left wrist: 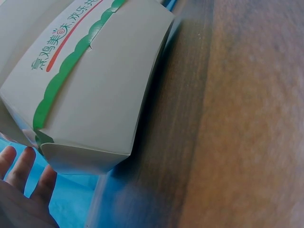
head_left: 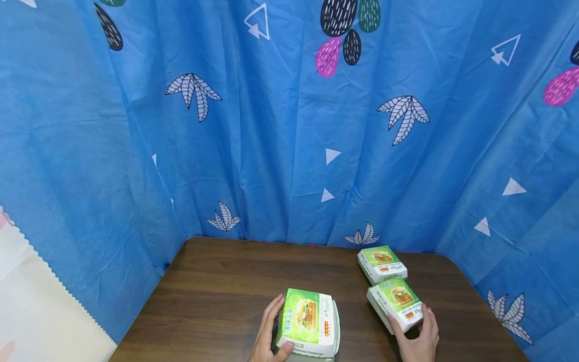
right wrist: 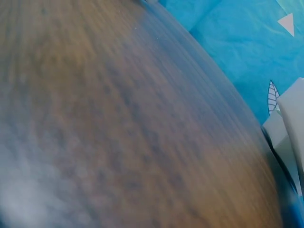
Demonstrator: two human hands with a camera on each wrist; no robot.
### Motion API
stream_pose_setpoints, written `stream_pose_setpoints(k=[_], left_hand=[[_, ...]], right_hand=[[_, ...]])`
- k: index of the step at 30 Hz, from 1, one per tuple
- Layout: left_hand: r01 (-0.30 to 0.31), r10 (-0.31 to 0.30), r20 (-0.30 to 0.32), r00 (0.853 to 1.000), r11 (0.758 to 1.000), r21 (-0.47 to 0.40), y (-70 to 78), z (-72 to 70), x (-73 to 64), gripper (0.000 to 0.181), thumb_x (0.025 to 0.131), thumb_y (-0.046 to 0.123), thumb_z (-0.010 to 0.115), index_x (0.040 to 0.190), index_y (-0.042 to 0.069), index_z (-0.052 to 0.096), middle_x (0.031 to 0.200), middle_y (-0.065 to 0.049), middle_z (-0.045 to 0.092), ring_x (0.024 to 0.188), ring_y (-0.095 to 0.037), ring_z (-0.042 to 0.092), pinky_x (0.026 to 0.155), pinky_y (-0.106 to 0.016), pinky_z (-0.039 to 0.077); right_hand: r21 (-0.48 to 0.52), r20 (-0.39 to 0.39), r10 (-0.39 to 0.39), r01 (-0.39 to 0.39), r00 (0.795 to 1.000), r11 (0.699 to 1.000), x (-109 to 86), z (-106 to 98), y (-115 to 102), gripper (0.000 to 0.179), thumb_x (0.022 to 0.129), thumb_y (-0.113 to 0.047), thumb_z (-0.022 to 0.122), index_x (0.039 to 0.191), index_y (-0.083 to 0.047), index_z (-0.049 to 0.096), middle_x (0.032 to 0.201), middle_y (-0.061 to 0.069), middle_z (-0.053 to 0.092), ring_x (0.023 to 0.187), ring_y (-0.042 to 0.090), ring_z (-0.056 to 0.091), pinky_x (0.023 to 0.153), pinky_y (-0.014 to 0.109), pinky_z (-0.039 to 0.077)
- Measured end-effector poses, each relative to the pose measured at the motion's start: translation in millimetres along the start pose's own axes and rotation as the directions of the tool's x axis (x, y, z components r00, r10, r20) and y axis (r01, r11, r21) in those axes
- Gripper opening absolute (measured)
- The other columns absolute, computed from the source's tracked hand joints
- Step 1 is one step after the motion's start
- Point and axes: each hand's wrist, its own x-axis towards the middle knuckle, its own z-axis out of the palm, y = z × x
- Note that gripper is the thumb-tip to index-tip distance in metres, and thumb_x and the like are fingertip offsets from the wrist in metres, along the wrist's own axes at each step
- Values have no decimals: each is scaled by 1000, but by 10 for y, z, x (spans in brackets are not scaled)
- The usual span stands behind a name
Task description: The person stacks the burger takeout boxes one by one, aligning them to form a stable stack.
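One green-and-white burger box (head_left: 300,322) stands at the middle of the near part of a brown wooden table (head_left: 217,296), gripped by a person's left hand (head_left: 264,337), its fingers along the left side and its thumb at the near face. A pale rim (head_left: 336,327) shows beside and below the box on the right; whether it belongs to the same box cannot be told. In the left wrist view, a scalloped green strip (left wrist: 71,59) runs along a white carton, with spread fingers near its corner.

Toward the table's right edge, the right hand (head_left: 417,346) grasps the near end of a second box (head_left: 398,304), thumb on one side and fingers on the other. Just beyond it, a third box (head_left: 382,264) of matching print lies near the far edge, toward the far right corner.

A blue curtain (head_left: 271,125) hangs behind the table, printed with white leaves (head_left: 402,115), triangles (head_left: 332,156) and speckled drops (head_left: 339,15). A pale, zigzag-edged cloth (head_left: 40,311) shows beyond the table's left edge.
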Motion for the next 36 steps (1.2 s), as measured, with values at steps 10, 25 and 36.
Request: stream_pose_setpoints(k=[10, 25, 36], left_hand=[[13, -13, -8, 1000, 1000, -22, -5, 3, 6, 83, 75, 17, 66, 145, -8, 30, 145, -26, 36, 132, -16, 44, 93, -29, 47], [-17, 16, -18, 1000, 999, -41, -41, 14, -27, 84, 73, 15, 64, 144, -11, 28, 146, -23, 36, 130, -17, 46, 89, -31, 48], [15, -15, -6, 1000, 1000, -24, -26, 15, -17, 84, 73, 15, 65, 145, -9, 28, 147, -20, 36, 130, -16, 46, 89, -31, 48]], right_hand=[[29, 2, 28, -28, 1000, 999, -54, -5, -98, 92, 79, -28, 78, 153, -9, 26, 152, 25, 23, 138, 44, 21, 110, 56, 29], [57, 4, 45, -46, 999, 997, -131, 19, -142, 87, 81, -32, 77, 152, -15, 30, 152, 21, 26, 137, 40, 28, 106, 7, 20], [113, -23, -46, 48, 999, 992, -130, 14, -254, 85, 79, -23, 79, 151, -14, 33, 150, 21, 30, 134, 38, 30, 90, -5, 17]])
